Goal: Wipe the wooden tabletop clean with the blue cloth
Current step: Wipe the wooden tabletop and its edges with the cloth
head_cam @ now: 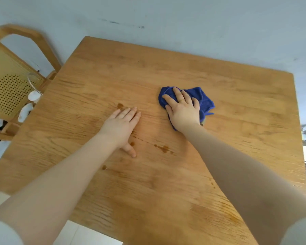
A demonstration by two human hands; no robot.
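**Bring the cloth to the brown spots, with flat even pressure**

Head view: your right hand (183,110) lies spread on the bunched blue cloth (204,99), fingers mostly straight, pressing it down on the wooden tabletop (237,112) rather than gripping it. The cloth sits right of centre, toward the far half of the table. Your left hand (121,127) rests flat and released on bare wood, holding nothing, thumb pointing back toward you.

The dirt is not where the cloth is. One brown spot (120,105) lies just beyond your left fingertips, a cluster of brown drips (163,148) lies nearer you between your two forearms, and a small drop (104,167) sits beside your left forearm (a faint trail seems to link some of these). So the job looks only partly done.

To do this pass well, I would sweep the cloth leftward and toward you in overlapping strokes, keeping the palm flat so the wad does not roll. Lift your left hand clear before the cloth arrives, since it appears to lie over part of the trail. If the spots are wet, wipe inward to avoid smearing them wider.

The wooden chair (9,82) at the left edge needs no attention.
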